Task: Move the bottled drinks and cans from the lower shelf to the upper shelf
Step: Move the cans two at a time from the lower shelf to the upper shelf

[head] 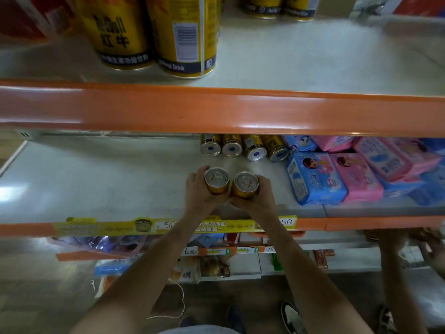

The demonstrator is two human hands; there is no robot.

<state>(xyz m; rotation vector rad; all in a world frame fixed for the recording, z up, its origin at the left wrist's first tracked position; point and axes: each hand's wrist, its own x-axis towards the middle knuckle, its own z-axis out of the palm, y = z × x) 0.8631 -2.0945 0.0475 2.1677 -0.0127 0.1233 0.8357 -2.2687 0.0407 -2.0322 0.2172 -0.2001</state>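
Observation:
My left hand (198,192) grips a gold can (216,180) upright over the lower shelf (96,184). Beside it my right hand (258,196) grips a second gold can (246,184); the two cans almost touch. Several more gold cans (243,147) lie on their sides at the back of the lower shelf, under the orange rail. On the upper shelf (289,63) two tall yellow cans (154,37) stand at the left front, and two more yellow cans (281,7) stand further back.
The orange front rail (216,109) of the upper shelf runs across the view above my hands. Blue and pink soft packs (349,174) fill the lower shelf's right side. Another person's hand (414,242) reaches in below at the right. Lower shelves hold snacks.

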